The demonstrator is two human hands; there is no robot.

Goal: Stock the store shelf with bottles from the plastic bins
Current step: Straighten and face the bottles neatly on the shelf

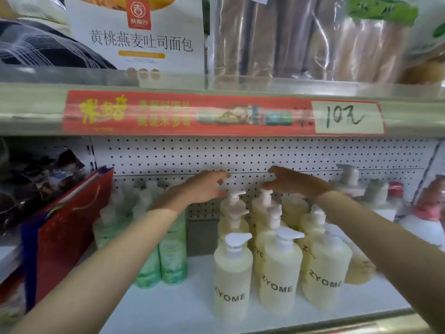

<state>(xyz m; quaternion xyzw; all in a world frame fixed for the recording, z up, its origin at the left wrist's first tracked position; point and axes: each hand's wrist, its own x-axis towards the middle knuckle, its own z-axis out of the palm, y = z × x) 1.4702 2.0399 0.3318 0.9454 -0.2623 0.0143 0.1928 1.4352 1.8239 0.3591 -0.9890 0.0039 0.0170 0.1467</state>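
Shelf (183,307): white, with a pegboard back panel (240,153).

ZYOME bottles (279,268): cream-yellow with white pumps, upright, clustered centre-right.
- Front row is 3, labels readable.
- At least 6 more are packed touching behind them. One of those is half hidden by the right forearm.
- The rows overlap, so I can't give an exact total.

Green bottles (173,251): 2 are clear at the front left, just beside the left forearm. More stand behind them but are too blurred to count.

Left hand (207,186): reaches to the back row. Thumb and fingers (222,175) are curled round a rear pump head (223,183), pinching it.

Right hand (291,182): palm down over the back row, fingers loosely arched. The thumb is on top of another pump (266,195). I can't tell whether that's a grip or just contact.

The two hands are near each other but apart.

Far right:
- 1 white pump bottle (349,177) at the back.
- 2 red- or pink-capped bottles (431,210), blurred.

Far left: 1 red gift bag (72,225), leaning.

Shelf edge above: 1 red promo strip (187,112) with 1 handwritten tag (346,116) reading "10元".

Upper shelf:
- 1 toast bread box (134,34).
- Bagged loaves (289,37), count unclear.
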